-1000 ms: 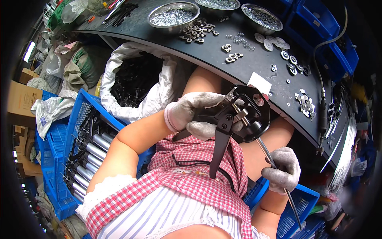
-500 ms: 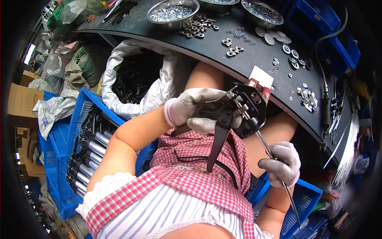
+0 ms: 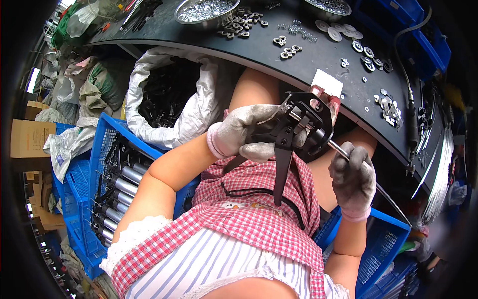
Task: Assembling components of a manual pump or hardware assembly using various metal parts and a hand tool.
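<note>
A black caulking gun body (image 3: 317,142) with a long trigger is held in front of my lap, close to the table edge. My left hand (image 3: 249,130), in a greyish-white glove, is closed around its handle side, with some fingers hidden behind it. A thin metal rod (image 3: 393,202) runs from the round end of the body down to the right. Closed on this rod, just outside the body, is my gloved right hand (image 3: 353,177). A red metal fixture (image 3: 333,105) with a white plate (image 3: 327,83) stands at the table edge, right behind the gun.
On the dark table (image 3: 239,47) lie small metal levers (image 3: 286,52), springs (image 3: 298,31), round discs (image 3: 334,34) and flat plates (image 3: 388,108). A metal bowl (image 3: 206,12) holds nuts. Left are a white sack (image 3: 134,107) and a blue crate (image 3: 99,134) of silver tubes.
My right hand has moved up along the rod toward the gun body. The rod's outer end has swung to the right and up. The trigger has shifted slightly right.
</note>
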`<state>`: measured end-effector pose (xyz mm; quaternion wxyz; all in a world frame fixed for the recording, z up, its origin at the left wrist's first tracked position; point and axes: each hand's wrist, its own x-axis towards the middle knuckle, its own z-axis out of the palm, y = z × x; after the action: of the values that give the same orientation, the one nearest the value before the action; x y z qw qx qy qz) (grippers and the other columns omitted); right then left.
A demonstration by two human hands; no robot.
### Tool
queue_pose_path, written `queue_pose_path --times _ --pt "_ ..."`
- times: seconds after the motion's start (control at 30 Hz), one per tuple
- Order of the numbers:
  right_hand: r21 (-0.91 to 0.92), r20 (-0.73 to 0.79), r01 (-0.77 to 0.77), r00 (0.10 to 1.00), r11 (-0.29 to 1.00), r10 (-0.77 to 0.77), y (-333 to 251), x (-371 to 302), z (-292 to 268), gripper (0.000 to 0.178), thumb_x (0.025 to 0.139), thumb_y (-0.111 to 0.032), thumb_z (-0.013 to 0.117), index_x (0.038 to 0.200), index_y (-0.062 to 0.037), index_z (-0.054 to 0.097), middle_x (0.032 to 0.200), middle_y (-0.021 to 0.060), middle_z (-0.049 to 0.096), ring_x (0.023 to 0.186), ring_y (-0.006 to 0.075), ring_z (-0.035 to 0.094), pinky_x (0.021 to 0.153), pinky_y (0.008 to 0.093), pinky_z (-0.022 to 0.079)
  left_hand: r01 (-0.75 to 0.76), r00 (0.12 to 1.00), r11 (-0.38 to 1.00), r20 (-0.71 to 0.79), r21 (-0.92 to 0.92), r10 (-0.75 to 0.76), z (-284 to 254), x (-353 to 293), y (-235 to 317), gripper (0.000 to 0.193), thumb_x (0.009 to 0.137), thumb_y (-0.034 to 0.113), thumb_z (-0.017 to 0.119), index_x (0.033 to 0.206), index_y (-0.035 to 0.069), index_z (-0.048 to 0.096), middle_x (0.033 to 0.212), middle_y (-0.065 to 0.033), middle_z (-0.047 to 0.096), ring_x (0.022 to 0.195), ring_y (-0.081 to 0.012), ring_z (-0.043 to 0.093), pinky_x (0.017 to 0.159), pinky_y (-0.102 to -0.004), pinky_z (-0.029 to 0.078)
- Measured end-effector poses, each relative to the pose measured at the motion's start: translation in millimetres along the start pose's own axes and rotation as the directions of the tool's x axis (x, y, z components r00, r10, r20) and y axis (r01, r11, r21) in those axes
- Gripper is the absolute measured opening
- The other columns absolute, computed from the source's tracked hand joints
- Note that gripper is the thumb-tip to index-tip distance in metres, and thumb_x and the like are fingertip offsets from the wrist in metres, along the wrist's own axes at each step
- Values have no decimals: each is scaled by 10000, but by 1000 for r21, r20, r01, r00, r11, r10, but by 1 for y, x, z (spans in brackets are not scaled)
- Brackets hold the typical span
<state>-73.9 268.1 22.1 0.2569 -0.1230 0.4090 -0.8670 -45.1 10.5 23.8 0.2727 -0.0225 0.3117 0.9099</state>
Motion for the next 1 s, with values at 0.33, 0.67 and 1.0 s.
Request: queue_pose_path --times 0.33,0.67,1.0 --pt "25 107 59 992 998 -61 21 1 12 246 915 -311 530 905 -69 488 961 122 524 773 169 512 652 251 422 31 974 997 222 71 -46 -1 -1 -18 626 964 468 391 1259 -80 455 834 -116 629 389 -51 372 364 -177 281" --pt "34 27 481 876 876 -482 -22 -34 -46 344 931 -267 580 1177 -33 522 740 2 417 606 105 364 525 227 320 -333 930 920 88 -208 357 -16 -51 7 494 970 448 349 1261 82 510 1094 -116 642 387 -45 298 368 -195 215" --pt "-10 -28 556 831 831 -556 -26 3 -74 323 1000 -299 439 1078 -23 587 758 36 483 524 101 288 508 249 272 -552 817 825 119 -123 564 -41 -69 27 545 971 406 325 1306 -7 446 1141 -180 582 352 -49 298 320 -196 177"
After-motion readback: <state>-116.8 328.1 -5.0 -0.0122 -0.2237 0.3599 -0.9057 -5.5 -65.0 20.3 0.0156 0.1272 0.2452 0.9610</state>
